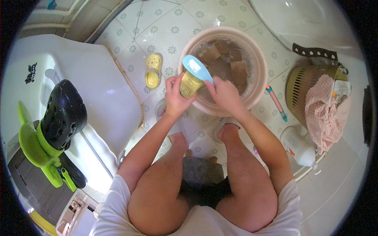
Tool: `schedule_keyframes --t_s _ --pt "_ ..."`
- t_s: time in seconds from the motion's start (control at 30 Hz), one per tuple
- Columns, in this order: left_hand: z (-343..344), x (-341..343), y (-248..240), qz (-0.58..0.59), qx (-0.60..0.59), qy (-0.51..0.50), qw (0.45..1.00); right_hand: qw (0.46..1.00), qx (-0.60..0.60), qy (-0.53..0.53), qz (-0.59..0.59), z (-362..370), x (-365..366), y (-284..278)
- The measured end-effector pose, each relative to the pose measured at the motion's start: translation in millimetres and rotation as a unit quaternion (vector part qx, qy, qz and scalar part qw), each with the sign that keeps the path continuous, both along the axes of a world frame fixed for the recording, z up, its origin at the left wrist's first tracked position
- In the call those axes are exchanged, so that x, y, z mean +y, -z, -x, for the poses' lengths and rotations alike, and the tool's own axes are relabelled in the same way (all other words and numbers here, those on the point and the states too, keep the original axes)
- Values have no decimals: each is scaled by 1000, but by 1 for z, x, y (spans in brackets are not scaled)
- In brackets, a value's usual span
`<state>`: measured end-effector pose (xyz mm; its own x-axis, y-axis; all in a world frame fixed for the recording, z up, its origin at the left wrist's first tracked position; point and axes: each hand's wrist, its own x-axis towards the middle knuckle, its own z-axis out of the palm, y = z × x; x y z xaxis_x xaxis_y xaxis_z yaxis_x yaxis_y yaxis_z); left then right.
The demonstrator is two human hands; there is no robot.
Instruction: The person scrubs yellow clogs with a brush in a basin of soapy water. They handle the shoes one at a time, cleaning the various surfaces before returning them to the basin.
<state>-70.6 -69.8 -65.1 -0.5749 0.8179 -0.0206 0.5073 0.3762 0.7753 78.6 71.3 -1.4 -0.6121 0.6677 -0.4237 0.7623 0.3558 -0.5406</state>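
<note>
My left hand (176, 96) is wrapped round a small yellow clog (190, 85), its wavy-patterned sole turned up. In my right hand (225, 94) is a light blue brush (198, 69), its broad oval back facing up. The brush lies against the clog's sole, and its bristles are hidden. Both are held over the near left rim of a pink basin (262, 70). Brownish water (220, 70) with suds at its edge fills part of the basin; brown square patches show in it. A matching yellow clog (153, 70) sits upright on the floor to the left.
A white washing machine or tub (112, 90) stands at the left, with black-and-green clogs (63, 114) upon it. On the right are a red-and-teal stick (277, 103), an olive basket (297, 94) with a pink checked cloth (325, 114), and a white bottle (298, 146). Tiled floor (173, 29) lies beneath.
</note>
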Motion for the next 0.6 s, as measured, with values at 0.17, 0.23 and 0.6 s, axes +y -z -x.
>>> schedule_keyframes --t_s 0.17,0.23,0.6 --pt "4 -2 -4 4 -11 -5 1000 999 18 20 25 -21 -19 -10" --pt "4 -1 -5 7 -23 -5 1000 998 19 32 58 -53 -34 -18" --pt "1 -1 2 -13 10 10 1000 999 -4 24 26 -12 -5 -1"
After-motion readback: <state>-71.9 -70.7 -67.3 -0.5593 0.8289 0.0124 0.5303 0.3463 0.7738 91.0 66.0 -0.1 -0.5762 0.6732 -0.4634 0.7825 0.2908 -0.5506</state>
